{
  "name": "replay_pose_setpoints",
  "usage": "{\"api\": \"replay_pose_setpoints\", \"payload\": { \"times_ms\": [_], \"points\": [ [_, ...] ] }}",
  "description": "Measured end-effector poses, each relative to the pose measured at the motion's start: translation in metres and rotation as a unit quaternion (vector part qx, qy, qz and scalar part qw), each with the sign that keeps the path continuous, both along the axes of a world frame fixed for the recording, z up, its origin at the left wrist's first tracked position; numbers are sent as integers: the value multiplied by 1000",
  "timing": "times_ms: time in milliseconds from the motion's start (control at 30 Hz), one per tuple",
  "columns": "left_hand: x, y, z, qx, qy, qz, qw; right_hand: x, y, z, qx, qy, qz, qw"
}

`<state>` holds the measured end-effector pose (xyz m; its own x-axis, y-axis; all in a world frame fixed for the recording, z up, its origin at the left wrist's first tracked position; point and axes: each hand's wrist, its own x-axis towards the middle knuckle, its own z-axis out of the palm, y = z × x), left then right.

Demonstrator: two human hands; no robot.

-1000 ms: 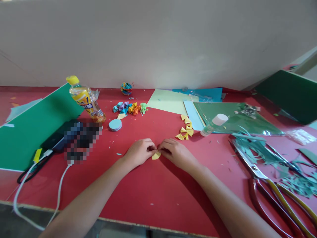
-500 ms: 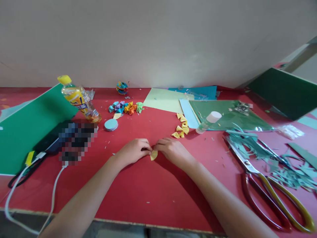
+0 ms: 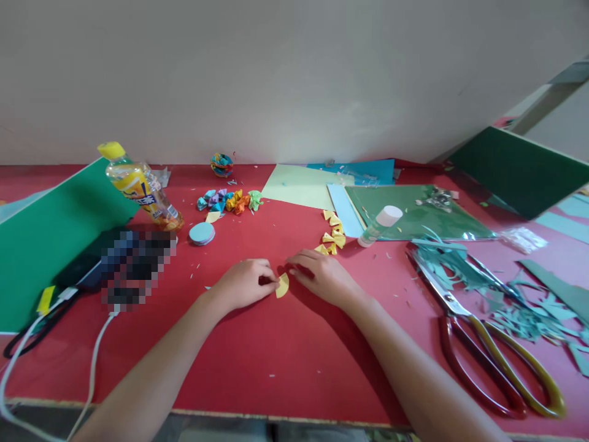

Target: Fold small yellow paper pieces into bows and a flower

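Head view is showing the left fingertips closing on the left edge of a small yellow paper piece point(image 3: 283, 285), thumb and forefinger meeting with little gap; the left hand point(image 3: 243, 283) is seemingly pinching it, though its covered part is not showing; the right hand point(image 3: 324, 276) is hovering just beside the piece's upper right, finger and thumb slightly parted, holding nothing that can be seen; the piece is lying a little below the centre of the frame, at or just over the red table point(image 3: 271, 350); its curved edge is seemingly facing the lower right, its long axis running steeply from upper right to lower left; the step in hand is looking like positioning this piece by its edge, and the next move is probably calling for a steady left pinch while the right fingertips are meeting the free side lightly; farther out, yellow paper bows point(image 3: 335, 239) are lying right of centre, near a tilted glue stick point(image 3: 380, 226); a stack of paper discs point(image 3: 201, 232) is resting left of centre, coloured paper bows point(image 3: 230, 201) sitting above it; big scissors point(image 3: 451, 301) are lying at the lower right beside green paper strips point(image 3: 519, 325).
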<state>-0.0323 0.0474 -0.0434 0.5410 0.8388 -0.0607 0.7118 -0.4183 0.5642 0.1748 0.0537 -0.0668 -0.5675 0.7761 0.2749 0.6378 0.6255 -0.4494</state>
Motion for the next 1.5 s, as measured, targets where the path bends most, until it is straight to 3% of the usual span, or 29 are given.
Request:
{"api": "replay_pose_setpoints", "payload": {
  "times_ms": [167, 333, 467, 633, 800, 1100, 1500],
  "points": [
    [4, 1, -3, 5, -12, 28, 1000, -11, 0, 1, 30, -46, 67, 996],
    [6, 2, -6, -1, -41, 49, 998, -14, -2, 2, 70, -71, 51, 994],
    [8, 1, -7, -56, -107, 65, 990, -13, -3, 6, 89, -51, 26, 994],
    [11, 0, -6, -118, -193, 65, 972, -12, -7, 9, 61, 2, 11, 998],
    [14, 0, -7, -50, -208, 95, 972, -8, -9, 6, 3, 64, -17, 998],
    [14, 3, -9, 29, -195, 84, 977, -10, -3, -1, -88, 173, -11, 981],
    [13, 5, -16, 85, -228, 58, 968, -8, 0, -3, -99, 204, -12, 974]
  ]
}}
